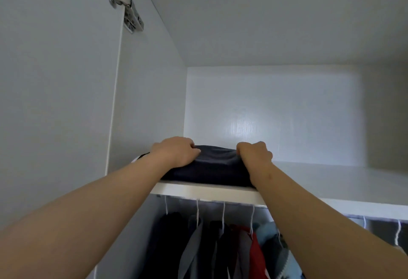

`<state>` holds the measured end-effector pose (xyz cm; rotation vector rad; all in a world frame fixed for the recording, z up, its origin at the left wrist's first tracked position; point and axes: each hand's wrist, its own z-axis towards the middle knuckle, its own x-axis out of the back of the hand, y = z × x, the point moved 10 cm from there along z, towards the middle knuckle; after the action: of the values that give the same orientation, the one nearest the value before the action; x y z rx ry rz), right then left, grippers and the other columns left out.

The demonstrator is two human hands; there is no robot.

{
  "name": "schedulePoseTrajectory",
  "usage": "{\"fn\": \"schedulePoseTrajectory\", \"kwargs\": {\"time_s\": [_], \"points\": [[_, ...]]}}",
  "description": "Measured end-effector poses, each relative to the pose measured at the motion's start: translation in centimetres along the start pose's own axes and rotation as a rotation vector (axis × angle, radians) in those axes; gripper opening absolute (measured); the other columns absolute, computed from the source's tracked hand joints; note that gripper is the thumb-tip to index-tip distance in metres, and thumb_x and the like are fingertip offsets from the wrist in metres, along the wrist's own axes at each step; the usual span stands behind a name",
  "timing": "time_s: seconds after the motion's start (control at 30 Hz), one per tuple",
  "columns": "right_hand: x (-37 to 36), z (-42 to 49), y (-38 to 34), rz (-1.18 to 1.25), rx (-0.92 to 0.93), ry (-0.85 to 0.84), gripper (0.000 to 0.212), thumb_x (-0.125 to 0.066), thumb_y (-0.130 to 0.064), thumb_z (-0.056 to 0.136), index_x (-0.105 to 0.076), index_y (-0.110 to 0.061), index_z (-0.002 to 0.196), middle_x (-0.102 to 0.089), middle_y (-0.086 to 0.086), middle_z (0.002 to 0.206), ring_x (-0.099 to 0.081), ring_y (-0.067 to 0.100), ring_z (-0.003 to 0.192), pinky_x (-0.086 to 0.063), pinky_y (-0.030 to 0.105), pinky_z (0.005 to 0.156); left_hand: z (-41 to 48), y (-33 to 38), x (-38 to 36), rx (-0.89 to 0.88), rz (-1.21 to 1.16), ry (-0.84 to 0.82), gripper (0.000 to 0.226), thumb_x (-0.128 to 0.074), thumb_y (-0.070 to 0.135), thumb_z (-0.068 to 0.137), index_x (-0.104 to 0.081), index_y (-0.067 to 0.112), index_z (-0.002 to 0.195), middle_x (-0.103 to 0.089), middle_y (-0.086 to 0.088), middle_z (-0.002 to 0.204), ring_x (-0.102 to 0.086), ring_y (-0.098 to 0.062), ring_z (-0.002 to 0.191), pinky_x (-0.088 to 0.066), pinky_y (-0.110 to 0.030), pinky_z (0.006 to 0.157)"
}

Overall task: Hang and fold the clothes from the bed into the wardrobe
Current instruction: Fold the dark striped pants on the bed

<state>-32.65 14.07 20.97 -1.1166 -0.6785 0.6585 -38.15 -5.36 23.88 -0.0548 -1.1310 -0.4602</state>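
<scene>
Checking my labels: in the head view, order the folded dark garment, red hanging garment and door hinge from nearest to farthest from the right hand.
1. folded dark garment: gripped by the right hand, on the shelf.
2. red hanging garment: below the shelf, under that hand.
3. door hinge: far upper left.

Metal hinge (123, 3) at 11 o'clock, shiny, two-part. White hanger hooks (223, 214) at 6 o'clock, in a row, upright.

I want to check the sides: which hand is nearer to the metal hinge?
Left. The left hand grips the left end of the dark folded garment, below and right of the hinge; the right hand grips its right end, farther away.
</scene>
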Motion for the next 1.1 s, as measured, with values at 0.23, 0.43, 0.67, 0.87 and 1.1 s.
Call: {"fn": "schedulePoseTrajectory", "kwargs": {"time_s": [0.23,0.43,0.67,0.87,1.1], "points": [[-3.1,-2.9,-0.7,-0.18,0.094,-0.3,0.016,-0.052,-0.016,0.079,-0.043,-0.011,0.067,-0.041,0.003,0.067,-0.038,0.015,0.059,-0.029,0.024,0.053,-2.1,-1.5,-2.9,-0.037,0.255,-0.133,0.047,-0.014,0.037,0.097,-0.049,0.027,0.128,-0.046,0.006,0.14,-0.042,-0.02,0.127,-0.027,-0.043,0.099],[-5.9,-4.7,-0.5,-0.424,0.122,-0.535,0.024,-0.046,-0.035,0.09,-0.054,-0.02,0.073,-0.053,-0.002,0.071,-0.047,0.009,0.061,-0.031,0.023,0.055,-2.1,-3.3,-2.4,-0.005,0.236,-0.155,0.045,-0.014,0.033,0.098,-0.051,0.021,0.121,-0.049,0.002,0.136,-0.043,-0.021,0.122,-0.028,-0.043,0.101],[-6.5,-4.6,-0.8,-0.474,0.181,-0.559,0.025,-0.041,-0.04,0.094,-0.056,-0.026,0.079,-0.054,-0.007,0.08,-0.049,0.005,0.068,-0.031,0.021,0.055,-1.6,-3.9,-2.3,-0.001,0.234,-0.123,0.043,-0.016,0.033,0.097,-0.053,0.021,0.116,-0.05,-0.002,0.133,-0.045,-0.024,0.119,-0.03,-0.039,0.095],[-6.1,-3.9,-2.7,-0.451,0.361,-0.428,0.025,-0.037,-0.023,0.094,-0.047,-0.014,0.073,-0.047,0.001,0.079,-0.044,0.016,0.073,-0.034,0.026,0.066,-1.8,-3.9,-1.1,0.026,0.141,-0.01,0.034,-0.022,0.034,0.095,-0.055,0.025,0.096,-0.057,0.001,0.125,-0.049,-0.021,0.114,-0.031,-0.036,0.091],[-1.3,-6.8,-4.7,-0.238,0.571,-0.17,0.013,-0.044,-0.025,0.092,-0.056,-0.02,0.095,-0.053,-0.015,0.083,-0.047,-0.001,0.073,-0.033,0.015,0.059,-6.9,-4.4,0.3,0.064,-0.224,0.268,0.035,-0.036,0.031,0.092,-0.057,0.035,0.12,-0.059,0.01,0.124,-0.052,-0.015,0.107,-0.029,-0.033,0.1]]}}
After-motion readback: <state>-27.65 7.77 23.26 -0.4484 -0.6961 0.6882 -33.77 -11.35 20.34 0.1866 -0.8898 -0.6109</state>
